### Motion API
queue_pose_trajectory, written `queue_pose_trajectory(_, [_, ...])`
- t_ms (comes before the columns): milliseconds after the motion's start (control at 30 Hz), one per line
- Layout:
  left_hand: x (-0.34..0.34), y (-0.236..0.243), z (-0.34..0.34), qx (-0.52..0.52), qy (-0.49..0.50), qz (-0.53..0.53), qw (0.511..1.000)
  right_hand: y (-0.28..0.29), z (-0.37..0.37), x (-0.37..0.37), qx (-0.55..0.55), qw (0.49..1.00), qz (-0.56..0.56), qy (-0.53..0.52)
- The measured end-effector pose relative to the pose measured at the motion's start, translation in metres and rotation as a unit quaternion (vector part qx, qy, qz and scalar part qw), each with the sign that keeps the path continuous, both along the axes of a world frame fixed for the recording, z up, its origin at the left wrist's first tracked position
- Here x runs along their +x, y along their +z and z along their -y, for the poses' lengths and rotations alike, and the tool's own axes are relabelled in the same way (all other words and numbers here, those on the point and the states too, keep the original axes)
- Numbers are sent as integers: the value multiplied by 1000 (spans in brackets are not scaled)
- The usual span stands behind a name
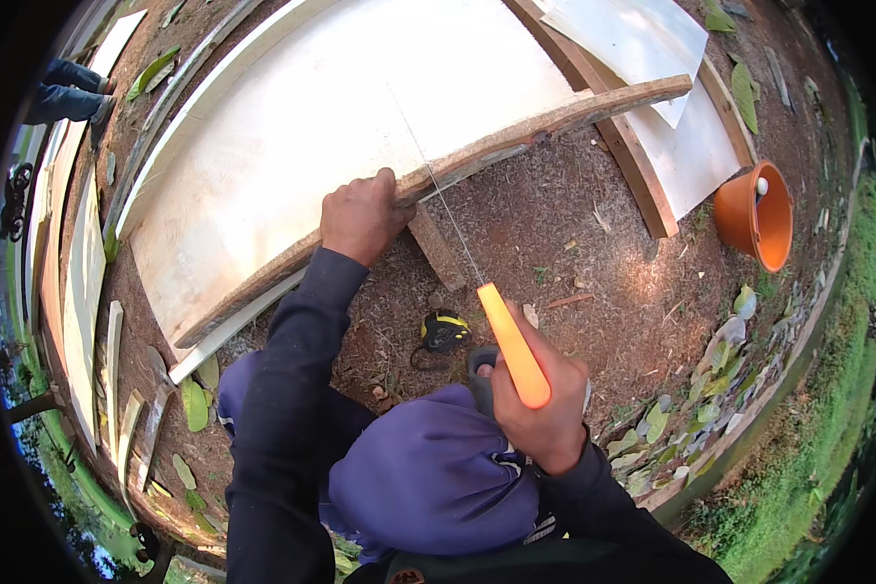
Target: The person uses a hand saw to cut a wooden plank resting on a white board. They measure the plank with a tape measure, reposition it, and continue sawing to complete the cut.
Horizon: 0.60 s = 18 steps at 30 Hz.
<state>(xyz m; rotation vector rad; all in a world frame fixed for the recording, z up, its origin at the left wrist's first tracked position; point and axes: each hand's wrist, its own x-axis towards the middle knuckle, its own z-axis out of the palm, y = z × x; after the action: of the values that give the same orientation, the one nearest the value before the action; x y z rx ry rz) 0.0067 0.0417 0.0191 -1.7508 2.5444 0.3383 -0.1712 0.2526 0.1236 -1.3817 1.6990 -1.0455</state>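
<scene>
My left hand [360,216] is wrapped over a long rough wooden plank [613,105], which stands on edge across a large whitish board [253,146]. My right hand [560,409] grips the orange handle [508,336] of a handsaw. The thin saw blade [450,209], seen nearly edge-on, crosses the plank just right of my left hand. Its far end fades against the bright board. Whether the teeth have cut into the wood cannot be made out. A black and yellow tape measure [445,331] lies on the dirt between my arms.
An orange bucket [735,206] with a small white object in it sits at the right. Timber frame pieces [642,185] and a pale sheet [652,44] lie at upper right. Wooden strips [88,292] lie along the left. Another person's legs [68,92] show at upper left.
</scene>
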Motion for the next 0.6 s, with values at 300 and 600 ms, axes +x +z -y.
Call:
queue_pose_trajectory(300, [3, 1, 4, -17, 7, 18, 1000, -18, -65, -14, -32, 999, -11, 13])
queue_pose_trajectory(600, [2, -5, 10, -51, -4, 16, 999, -50, 28, 5, -48, 998, 32, -7])
